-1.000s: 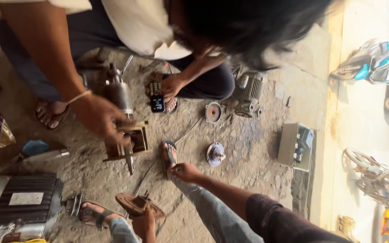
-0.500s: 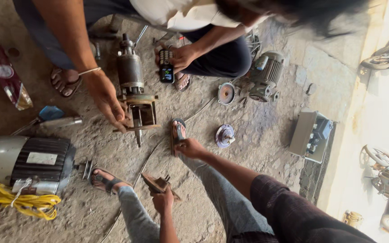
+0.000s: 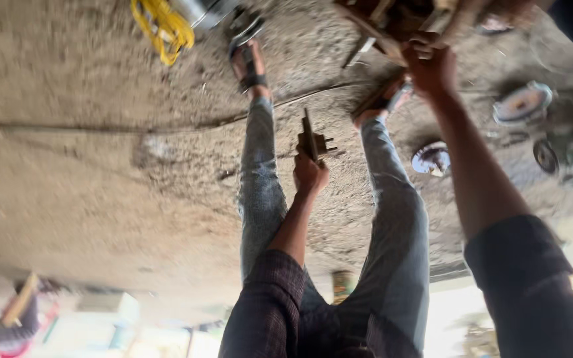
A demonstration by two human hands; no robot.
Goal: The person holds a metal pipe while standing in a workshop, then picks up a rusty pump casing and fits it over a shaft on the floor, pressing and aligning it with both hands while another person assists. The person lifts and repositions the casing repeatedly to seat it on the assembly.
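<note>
Two hands are at work over a rough concrete floor (image 3: 101, 179), seen from above between the person's own knees in grey jeans. The left hand (image 3: 310, 174), near the middle of the view, is closed around a small dark metal part (image 3: 313, 140) with short prongs, which it holds upright and clear of the ground, probably to keep it out of the grit and ready to hand. The right hand (image 3: 432, 66), up at about one o'clock, has its fingers curled onto the lower edge of a brownish metal frame (image 3: 392, 23) that sits on the floor at twelve o'clock; whether it grips the frame firmly or only steadies it I cannot tell through the blur. Both feet in sandals (image 3: 250, 63) are planted either side of a thin cable that runs across the ground, bracing a low squat close to the work. Round metal end caps (image 3: 431, 159) lie at three o'clock, set aside within easy reach. A coil of yellow cord (image 3: 160, 26) lies at eleven o'clock beside a grey motor housing. The floor is dusty, stained and uneven; bright daylight floods the lower edge, suggesting an open-fronted workshop.
</note>
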